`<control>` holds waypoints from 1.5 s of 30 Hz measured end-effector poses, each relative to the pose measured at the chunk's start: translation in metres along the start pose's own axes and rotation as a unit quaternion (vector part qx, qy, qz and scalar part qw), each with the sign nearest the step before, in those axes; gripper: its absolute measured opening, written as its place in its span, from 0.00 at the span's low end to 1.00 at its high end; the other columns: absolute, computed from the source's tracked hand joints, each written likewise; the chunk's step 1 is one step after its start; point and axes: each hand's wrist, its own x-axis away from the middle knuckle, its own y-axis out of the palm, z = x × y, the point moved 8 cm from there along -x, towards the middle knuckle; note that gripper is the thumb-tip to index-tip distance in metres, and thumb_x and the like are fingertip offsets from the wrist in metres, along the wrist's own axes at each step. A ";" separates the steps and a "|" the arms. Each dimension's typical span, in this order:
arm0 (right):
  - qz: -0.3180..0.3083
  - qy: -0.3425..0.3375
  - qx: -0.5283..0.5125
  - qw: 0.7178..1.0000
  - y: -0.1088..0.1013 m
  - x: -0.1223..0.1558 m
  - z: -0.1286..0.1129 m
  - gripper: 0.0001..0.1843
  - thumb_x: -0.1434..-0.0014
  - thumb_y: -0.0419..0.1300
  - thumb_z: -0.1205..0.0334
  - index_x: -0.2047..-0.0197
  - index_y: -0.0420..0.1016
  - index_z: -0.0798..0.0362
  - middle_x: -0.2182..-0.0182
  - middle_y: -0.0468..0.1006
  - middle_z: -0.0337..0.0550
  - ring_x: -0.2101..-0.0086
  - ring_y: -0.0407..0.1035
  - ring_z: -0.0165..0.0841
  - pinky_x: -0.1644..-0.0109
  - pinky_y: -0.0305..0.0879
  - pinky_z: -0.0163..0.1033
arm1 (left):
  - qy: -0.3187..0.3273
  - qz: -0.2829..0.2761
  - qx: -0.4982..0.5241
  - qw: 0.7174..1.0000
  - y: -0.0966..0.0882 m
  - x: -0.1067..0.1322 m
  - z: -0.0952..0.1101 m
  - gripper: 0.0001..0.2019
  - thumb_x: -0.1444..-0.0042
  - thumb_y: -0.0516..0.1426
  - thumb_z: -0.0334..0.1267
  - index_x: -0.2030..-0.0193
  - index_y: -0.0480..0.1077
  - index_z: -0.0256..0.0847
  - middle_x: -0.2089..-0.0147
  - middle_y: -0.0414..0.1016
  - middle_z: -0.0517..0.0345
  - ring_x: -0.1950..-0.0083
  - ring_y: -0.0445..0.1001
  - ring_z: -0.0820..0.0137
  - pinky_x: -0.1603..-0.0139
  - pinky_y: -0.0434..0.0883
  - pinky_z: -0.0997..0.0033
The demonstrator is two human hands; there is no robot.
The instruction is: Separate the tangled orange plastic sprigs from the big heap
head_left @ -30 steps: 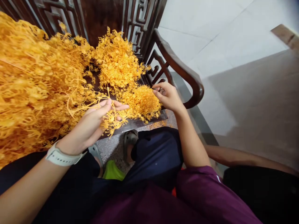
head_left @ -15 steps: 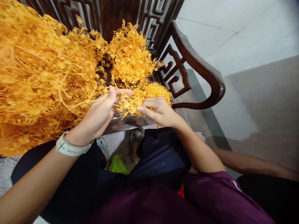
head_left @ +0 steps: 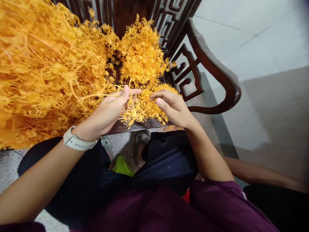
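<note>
A big heap of orange plastic sprigs (head_left: 45, 71) covers the seat of a dark wooden chair (head_left: 212, 74). My left hand (head_left: 109, 111), with a white watch on the wrist, pinches the thin stem of one orange sprig (head_left: 131, 112) that hangs at the seat's front edge. My right hand (head_left: 172, 108) is curled, fingertips on the same sprig's tufts, just beside a smaller pile of orange pieces (head_left: 142, 58) near the armrest.
The chair's carved back (head_left: 169, 16) and curved armrest stand behind and to the right. Pale floor tiles (head_left: 241, 38) lie beyond. Below are my dark-clothed knees, a sandalled foot (head_left: 141, 138) and something green (head_left: 122, 166). Another person's forearm (head_left: 260, 174) lies at lower right.
My right hand has come from the armrest side to the sprig in my left hand. The view has shifted, so the chair sits further right in the picture.
</note>
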 end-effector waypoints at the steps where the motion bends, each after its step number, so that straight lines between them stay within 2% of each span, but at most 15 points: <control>1: 0.009 -0.014 0.008 1.000 0.001 0.000 0.000 0.20 0.24 0.65 0.43 0.50 0.86 0.52 0.54 0.87 0.48 0.55 0.79 0.37 0.50 0.70 0.43 | -0.018 -0.015 0.003 1.000 0.005 0.002 -0.004 0.31 0.23 0.52 0.64 0.33 0.83 0.44 0.41 0.86 0.41 0.34 0.82 0.46 0.29 0.77 0.41; 4: -0.015 -0.032 -0.056 0.998 0.021 0.001 -0.003 0.17 0.27 0.70 0.45 0.54 0.85 0.52 0.59 0.86 0.44 0.59 0.77 0.34 0.52 0.71 0.42 | -0.062 -0.071 0.039 0.995 0.024 0.007 -0.016 0.32 0.21 0.52 0.61 0.20 0.69 0.47 0.26 0.77 0.43 0.17 0.67 0.47 0.18 0.67 0.43; 6: -0.042 -0.031 -0.098 0.994 0.037 0.000 -0.006 0.17 0.30 0.72 0.46 0.59 0.83 0.52 0.62 0.83 0.41 0.61 0.76 0.33 0.54 0.71 0.41 | -0.056 -0.096 0.031 0.993 0.033 0.008 -0.019 0.34 0.20 0.51 0.59 0.15 0.61 0.47 0.20 0.70 0.44 0.13 0.59 0.51 0.16 0.62 0.45; 9: -0.039 -0.008 -0.119 0.992 0.049 -0.002 -0.002 0.19 0.31 0.73 0.48 0.65 0.76 0.52 0.69 0.78 0.37 0.66 0.70 0.31 0.58 0.68 0.40 | -0.008 -0.073 -0.053 0.996 0.032 0.005 -0.017 0.33 0.20 0.50 0.59 0.18 0.66 0.44 0.19 0.69 0.43 0.15 0.61 0.53 0.15 0.60 0.47; 11: 0.009 0.018 -0.138 0.990 0.043 -0.004 0.007 0.19 0.33 0.73 0.50 0.66 0.72 0.51 0.72 0.74 0.35 0.71 0.65 0.29 0.64 0.64 0.39 | 0.051 -0.027 -0.127 0.990 0.023 0.002 -0.008 0.28 0.20 0.51 0.57 0.29 0.77 0.41 0.26 0.77 0.42 0.21 0.69 0.53 0.19 0.63 0.49; 14: 0.088 0.050 -0.142 0.985 0.023 -0.005 0.021 0.19 0.34 0.74 0.49 0.64 0.70 0.49 0.73 0.73 0.34 0.74 0.62 0.28 0.69 0.58 0.38 | 0.109 0.013 -0.175 0.978 0.013 -0.002 0.004 0.22 0.21 0.53 0.51 0.50 0.86 0.41 0.49 0.86 0.47 0.42 0.79 0.57 0.34 0.72 0.56; 18: 0.155 0.040 -0.070 0.985 -0.002 -0.004 0.024 0.22 0.32 0.73 0.43 0.63 0.70 0.48 0.70 0.74 0.37 0.70 0.67 0.30 0.67 0.64 0.38 | 0.106 -0.011 -0.158 0.982 0.012 -0.004 0.010 0.18 0.25 0.59 0.48 0.61 0.85 0.43 0.72 0.73 0.59 0.69 0.69 0.66 0.61 0.68 0.65; 21: 0.194 0.018 -0.021 0.981 -0.017 0.000 0.023 0.22 0.29 0.70 0.42 0.63 0.70 0.48 0.67 0.76 0.38 0.65 0.73 0.32 0.59 0.73 0.41 | 0.093 -0.015 -0.135 0.986 0.012 -0.002 0.012 0.15 0.27 0.62 0.47 0.62 0.85 0.43 0.75 0.69 0.61 0.73 0.62 0.68 0.70 0.60 0.67; 26: 0.197 0.011 0.000 0.980 -0.030 0.002 0.036 0.22 0.28 0.68 0.38 0.57 0.74 0.49 0.64 0.79 0.41 0.59 0.79 0.37 0.54 0.81 0.45 | 0.045 -0.027 -0.052 0.997 0.013 -0.002 0.015 0.11 0.31 0.67 0.44 0.63 0.84 0.41 0.69 0.79 0.57 0.70 0.70 0.70 0.68 0.65 0.69; 31: 0.236 0.005 0.001 0.972 -0.048 0.005 0.051 0.27 0.33 0.71 0.32 0.54 0.77 0.49 0.60 0.80 0.41 0.56 0.82 0.38 0.53 0.85 0.47 | -0.017 -0.052 0.012 0.998 0.013 -0.002 0.012 0.08 0.35 0.69 0.43 0.55 0.87 0.42 0.76 0.69 0.63 0.77 0.62 0.74 0.75 0.56 0.71; 34: 0.215 0.007 -0.028 0.976 -0.050 0.003 0.052 0.31 0.38 0.73 0.30 0.53 0.78 0.50 0.59 0.81 0.39 0.60 0.81 0.35 0.56 0.84 0.45 | -0.041 -0.077 0.031 0.996 0.014 0.000 0.008 0.12 0.38 0.71 0.41 0.49 0.88 0.43 0.71 0.76 0.60 0.74 0.69 0.73 0.72 0.64 0.71; 36: 0.179 0.010 -0.054 0.982 -0.044 0.000 0.047 0.33 0.41 0.74 0.28 0.54 0.78 0.50 0.63 0.79 0.37 0.63 0.79 0.32 0.59 0.82 0.43 | -0.053 -0.101 0.062 0.992 0.019 0.003 0.007 0.19 0.42 0.75 0.38 0.44 0.87 0.44 0.58 0.85 0.54 0.61 0.80 0.68 0.61 0.75 0.70; 39: 0.110 0.001 -0.092 0.990 -0.026 -0.001 0.028 0.33 0.47 0.79 0.30 0.59 0.80 0.51 0.66 0.77 0.35 0.66 0.74 0.30 0.61 0.78 0.39 | -0.089 -0.120 0.151 0.977 0.030 0.007 0.002 0.30 0.48 0.77 0.34 0.37 0.83 0.45 0.43 0.86 0.51 0.46 0.82 0.63 0.45 0.79 0.66; 42: 0.039 -0.014 -0.151 0.988 -0.006 -0.001 0.006 0.31 0.46 0.82 0.35 0.59 0.81 0.53 0.65 0.79 0.36 0.67 0.72 0.28 0.61 0.76 0.37 | -0.118 -0.100 0.226 0.962 0.037 0.007 -0.004 0.24 0.42 0.74 0.44 0.40 0.83 0.43 0.60 0.83 0.55 0.57 0.80 0.65 0.49 0.78 0.65; 45: -0.016 0.031 -0.215 0.976 0.009 0.000 0.001 0.28 0.36 0.75 0.34 0.54 0.81 0.52 0.66 0.79 0.38 0.69 0.72 0.27 0.65 0.73 0.35 | -0.104 -0.087 0.213 0.968 0.036 0.004 -0.006 0.19 0.35 0.69 0.52 0.44 0.85 0.44 0.77 0.64 0.65 0.73 0.65 0.70 0.62 0.73 0.67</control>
